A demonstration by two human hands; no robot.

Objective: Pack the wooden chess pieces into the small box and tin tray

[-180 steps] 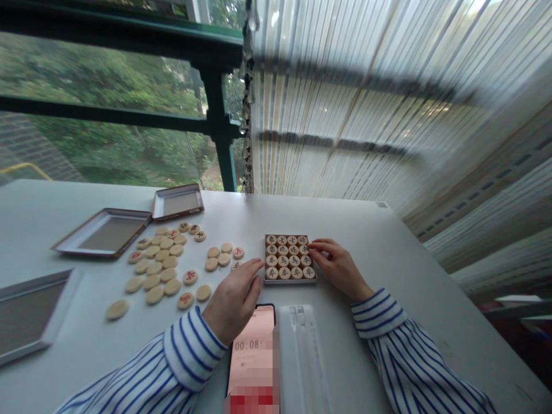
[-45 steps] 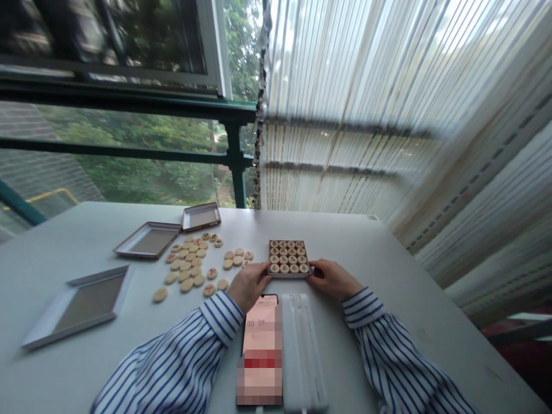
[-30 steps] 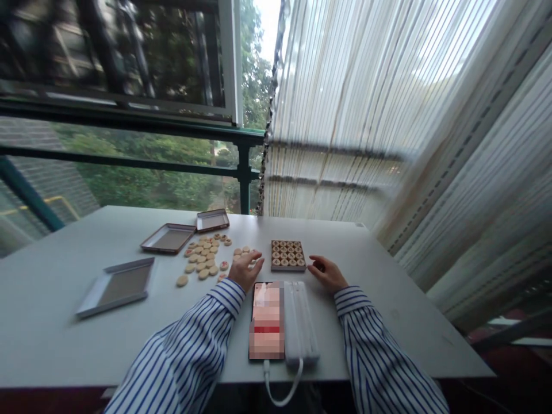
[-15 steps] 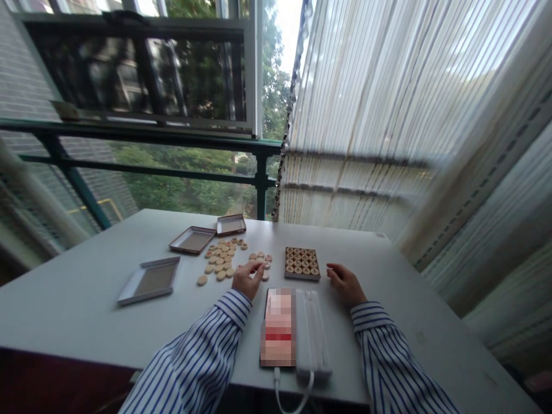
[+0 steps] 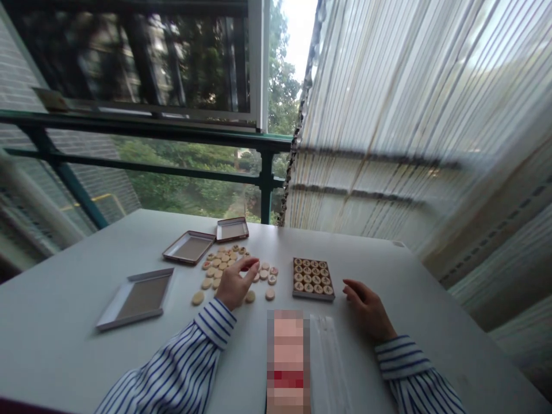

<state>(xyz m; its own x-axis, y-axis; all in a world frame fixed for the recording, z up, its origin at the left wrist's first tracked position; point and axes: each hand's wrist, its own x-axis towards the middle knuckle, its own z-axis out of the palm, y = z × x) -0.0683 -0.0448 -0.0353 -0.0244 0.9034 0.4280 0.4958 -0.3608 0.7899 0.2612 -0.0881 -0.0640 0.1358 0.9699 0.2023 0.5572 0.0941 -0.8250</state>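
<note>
My left hand [image 5: 236,283] hovers over loose round wooden Chinese chess pieces [image 5: 222,259], its thumb and index tips close together in a pinch. Whether a piece is between them I cannot make out. Right of that hand lies a smaller group of pieces [image 5: 264,275], some showing characters, with single pieces nearer me. A shallow square box [image 5: 314,296] holds rows of pieces, characters facing up. My right hand [image 5: 366,307] rests on the table to the right of this box, apart from it. Its fingers are loosely extended and hold nothing.
An open shallow tray [image 5: 161,313] lies at the left of the white table [image 5: 64,322]. Two brown-rimmed box parts [image 5: 188,262] [image 5: 233,237] lie behind the pieces. A phone with a blurred screen [image 5: 288,356] and a clear pouch [image 5: 330,362] are in front of me.
My left hand has moved left, from the small group of pieces towards the larger pile. A piece now shows near the phone's top edge. The whole view has shifted with my head.
</note>
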